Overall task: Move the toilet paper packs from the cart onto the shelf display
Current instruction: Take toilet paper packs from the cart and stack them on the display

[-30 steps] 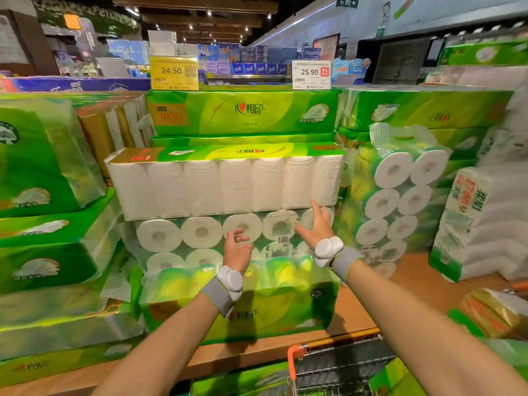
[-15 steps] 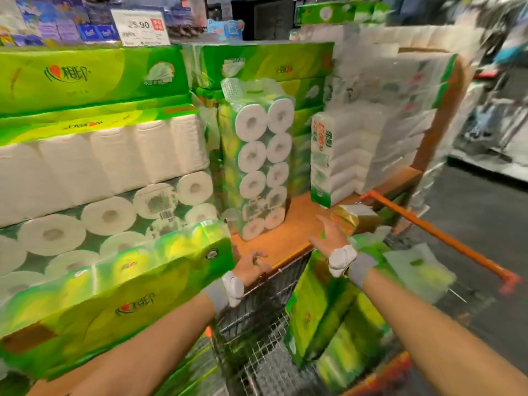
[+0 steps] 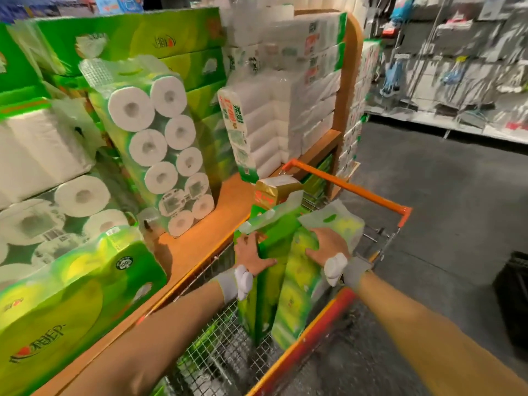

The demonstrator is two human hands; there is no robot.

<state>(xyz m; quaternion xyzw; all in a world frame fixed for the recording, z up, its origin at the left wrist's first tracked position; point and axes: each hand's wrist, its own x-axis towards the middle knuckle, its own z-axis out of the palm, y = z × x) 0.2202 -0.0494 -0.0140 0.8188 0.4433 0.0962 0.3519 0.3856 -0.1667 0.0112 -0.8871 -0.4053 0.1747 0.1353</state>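
- The step in hand looks like lifting the next green toilet paper pack out of the wire cart; it stands on end at lower centre of the frame, leaning among other green packs.
- The left hand lies flat on the pack's left face with fingers spread; the right hand is spread over the neighbouring yellow-green pack just to its right. Neither has closed round anything.
- To do it well, I would press both palms against opposite faces of one pack only, so the neighbour is not dragged up with it.
- The plastic wrap looks slick and the rolls soft, so a firm squeeze low on the sides should hold better than pinching the film.
- Lift straight up until the pack clears the cart's orange rim, then swing toward the left of the frame.
- The bare patch of wooden shelf beside the upright pack of rolls seems the likeliest landing place.
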